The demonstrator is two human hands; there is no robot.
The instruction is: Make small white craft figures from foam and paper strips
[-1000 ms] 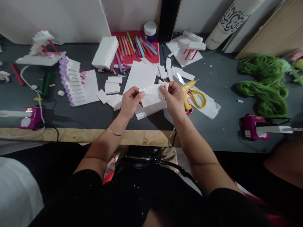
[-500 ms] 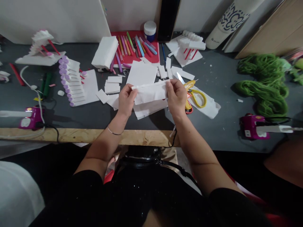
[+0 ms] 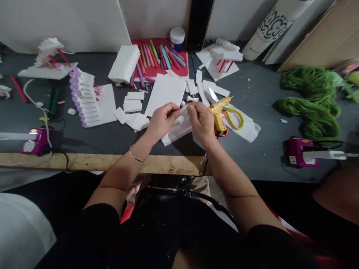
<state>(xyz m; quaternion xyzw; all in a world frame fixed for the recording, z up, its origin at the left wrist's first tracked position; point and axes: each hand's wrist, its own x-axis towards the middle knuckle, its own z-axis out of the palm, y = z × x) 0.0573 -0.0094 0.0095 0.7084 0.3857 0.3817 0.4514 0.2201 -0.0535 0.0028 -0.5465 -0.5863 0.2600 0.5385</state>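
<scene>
My left hand [image 3: 162, 120] and my right hand [image 3: 202, 121] meet over the front of the table, fingertips almost touching. Both are closed in a pinch on a thin white sheet of tissue paper [image 3: 181, 122], which hangs below the fingers and is partly covered by them. A flat white board [image 3: 165, 91] lies just beyond my hands. To the right of my right hand are a yellow glue gun [image 3: 218, 112] and scissors with yellow handles [image 3: 235, 118]. Small white rectangular pieces [image 3: 133, 106] lie left of my left hand.
Behind are a white tissue pack [image 3: 125, 63], markers [image 3: 165, 56] on a red sheet and a white-lidded jar [image 3: 177, 37]. A purple-tipped white model [image 3: 86, 97] stands left. Green yarn [image 3: 311, 101] and a purple power adapter [image 3: 301, 151] lie right. People sit on both sides.
My hands have come together from the two ends of the tissue paper. The sheet, stretched flat between them before, is now gathered at my fingertips.
</scene>
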